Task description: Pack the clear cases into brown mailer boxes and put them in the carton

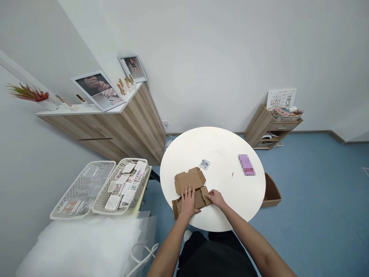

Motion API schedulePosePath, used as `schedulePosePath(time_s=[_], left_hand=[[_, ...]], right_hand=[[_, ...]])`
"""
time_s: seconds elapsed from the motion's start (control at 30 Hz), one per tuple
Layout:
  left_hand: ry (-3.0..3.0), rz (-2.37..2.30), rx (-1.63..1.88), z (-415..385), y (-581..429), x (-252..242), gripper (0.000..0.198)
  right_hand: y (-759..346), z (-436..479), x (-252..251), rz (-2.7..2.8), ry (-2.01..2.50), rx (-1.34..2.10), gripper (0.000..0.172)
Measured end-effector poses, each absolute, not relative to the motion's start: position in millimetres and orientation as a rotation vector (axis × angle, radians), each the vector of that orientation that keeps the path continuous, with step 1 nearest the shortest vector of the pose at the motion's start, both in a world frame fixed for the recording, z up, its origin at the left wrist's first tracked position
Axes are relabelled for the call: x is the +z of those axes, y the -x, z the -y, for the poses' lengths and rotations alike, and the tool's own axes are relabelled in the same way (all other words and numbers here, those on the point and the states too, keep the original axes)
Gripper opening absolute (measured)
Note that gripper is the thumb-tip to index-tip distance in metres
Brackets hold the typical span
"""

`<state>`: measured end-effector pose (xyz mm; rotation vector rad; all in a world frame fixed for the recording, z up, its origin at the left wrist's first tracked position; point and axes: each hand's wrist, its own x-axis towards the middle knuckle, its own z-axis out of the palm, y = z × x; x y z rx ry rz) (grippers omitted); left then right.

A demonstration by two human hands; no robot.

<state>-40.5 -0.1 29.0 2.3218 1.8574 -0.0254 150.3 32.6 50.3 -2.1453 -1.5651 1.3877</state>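
Resting palm down with fingers spread, your left hand (187, 201) lies on a partly folded cardboard box (190, 180) at the near edge of a round white table (213, 144). Your right hand (215, 198) has its fingers against a side flap of the box; this view does not show whether they have hold of it. Two other things lie on the table: one small clear packet (205, 164) just beyond the box, and one blurred purple packet (246, 164) farther right. One brown bin (271, 191) stands on the floor beside the table. To your left sit two white plastic baskets (100, 188), one holding many paper cards. Beyond them, a wooden cabinet (115, 130) carries two framed pictures (98, 90). One small wooden shelf unit (262, 127) stands in the far corner.
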Motion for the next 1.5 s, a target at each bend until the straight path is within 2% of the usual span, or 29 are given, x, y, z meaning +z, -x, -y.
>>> schedulePosePath(time_s=[0.2, 0.3, 0.5, 0.6, 0.67, 0.77, 0.87, 0.97, 1.1, 1.17, 1.37, 1.43, 1.5], left_hand=[[-2.316, -1.878, -0.024, 3, 39, 28, 0.128], [-2.336, -1.851, -0.026, 2, 40, 26, 0.128], [-2.36, -1.792, -0.074, -5, 42, 18, 0.132], [-2.356, -1.765, -0.077, -7, 43, 20, 0.133], [-2.36, -1.745, -0.056, -10, 42, 21, 0.131], [-2.353, -1.707, -0.022, -14, 41, 24, 0.127], [-2.339, -1.618, 0.016, -16, 46, 30, 0.129], [-2.277, -1.618, 0.14, -12, 68, 37, 0.124], [-1.914, -2.009, 0.339, -2, 110, 42, 0.08], [-1.775, -2.07, 0.314, 2, 126, 41, 0.066], [-1.66, -1.88, 0.185, 5, 128, 33, 0.08], [-1.664, -1.868, 0.279, 4, 121, 30, 0.075], [-1.638, -1.88, 0.409, 3, 114, 28, 0.06]], right_hand=[[-132, -44, 58, 1.895, 2.327, 1.18, 0.025], [-129, -48, 60, 1.984, 2.372, 1.13, 0.021], [-127, -44, 62, 2.16, 2.342, 0.969, 0.021], [-130, -41, 70, 2.286, 2.196, 0.76, 0.039], [-129, -40, 74, 2.415, 1.974, 0.648, 0.065], [-123, -42, 73, 2.723, 1.613, 0.698, 0.105], [-114, -46, 65, 2.867, 1.593, 0.811, 0.125], [-110, -49, 56, 2.854, 1.641, 0.858, 0.133], [-113, -51, 46, 2.834, 1.549, 0.821, 0.139], [-115, -51, 43, 2.813, 1.534, 0.805, 0.141], [-116, -50, 42, 2.783, 1.552, 0.834, 0.142], [-115, -50, 44, 2.785, 1.562, 0.844, 0.141], [-115, -51, 45, 2.793, 1.572, 0.852, 0.14]])
